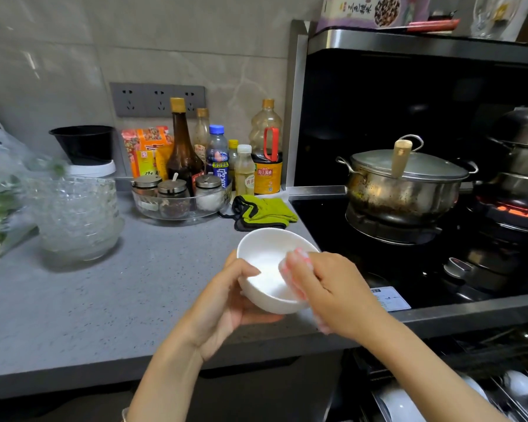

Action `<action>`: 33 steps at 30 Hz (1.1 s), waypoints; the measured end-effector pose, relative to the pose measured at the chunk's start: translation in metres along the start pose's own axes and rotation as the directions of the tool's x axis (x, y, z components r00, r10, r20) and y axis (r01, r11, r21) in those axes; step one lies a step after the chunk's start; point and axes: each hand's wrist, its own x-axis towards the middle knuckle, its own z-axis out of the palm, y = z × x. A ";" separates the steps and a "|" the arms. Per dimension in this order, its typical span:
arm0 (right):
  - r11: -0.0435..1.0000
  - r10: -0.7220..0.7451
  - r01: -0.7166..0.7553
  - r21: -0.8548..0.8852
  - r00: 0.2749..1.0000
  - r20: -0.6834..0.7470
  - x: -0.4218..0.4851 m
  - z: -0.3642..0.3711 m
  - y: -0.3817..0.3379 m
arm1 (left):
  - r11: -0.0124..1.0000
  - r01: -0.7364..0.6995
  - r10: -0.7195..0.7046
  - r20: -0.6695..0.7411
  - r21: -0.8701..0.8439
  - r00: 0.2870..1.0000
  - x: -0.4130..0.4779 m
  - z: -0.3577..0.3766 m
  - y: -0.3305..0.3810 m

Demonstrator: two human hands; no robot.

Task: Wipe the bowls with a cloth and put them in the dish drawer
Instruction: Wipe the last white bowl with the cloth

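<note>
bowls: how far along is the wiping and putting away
Done: white dishes already sit in the open dish drawer. In hand: the left hand holds a white bowl while the right hand wipes its inside with a pink cloth. Left: stowing this bowl, and likely the glass bowls stacked on the counter.

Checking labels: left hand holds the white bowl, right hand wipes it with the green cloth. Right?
Not quite. Head view: the right hand wipes with a pink-and-white cloth; the green cloth lies on the counter. The left hand does hold the white bowl.
</note>
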 end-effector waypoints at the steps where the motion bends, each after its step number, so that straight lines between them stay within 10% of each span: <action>1: 0.997 0.033 -0.027 -0.074 0.996 0.080 0.000 -0.002 -0.002 | 1.000 -0.001 0.001 0.004 -0.006 1.000 0.001 0.000 -0.003; 16: 0.774 -0.334 0.445 -0.450 0.891 0.306 -0.030 0.012 0.007 | 0.955 -0.253 0.293 -0.367 0.154 0.883 0.008 -0.002 -0.026; 33: 0.789 -0.373 0.310 -0.531 0.928 -0.012 -0.027 0.055 -0.008 | 0.954 -0.299 0.282 -0.277 -0.019 0.918 0.003 0.016 -0.035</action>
